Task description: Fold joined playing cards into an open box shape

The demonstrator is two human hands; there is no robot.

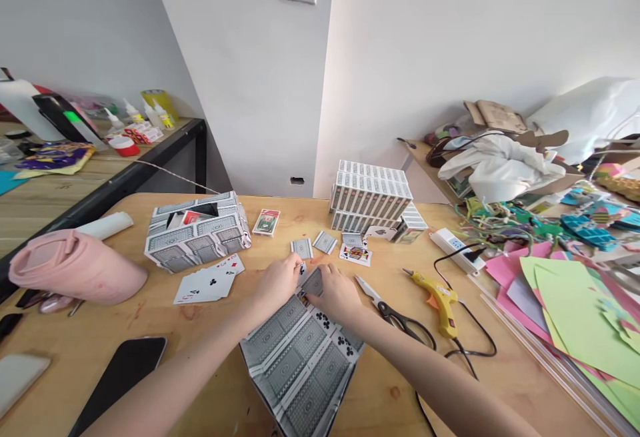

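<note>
Just left of centre, note left hand (284, 277), fingertips pinched together; cannot tell whether gripping anything. In lower centre, find card-covered piece (300, 356), running from both hands toward bottom edge. Just right of centre, note right hand (341, 292), gripping grey-backed card (313, 284) at piece's far end.

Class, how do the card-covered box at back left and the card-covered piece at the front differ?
The card-covered box has a dark opening, with something red showing inside; the card-covered piece shows no such opening in view.
The box lies lengthwise across the view; the piece runs away from the viewer.
The right hand touches the piece; no hand touches the box.
Both show rows of grey patterned card backs.
</note>
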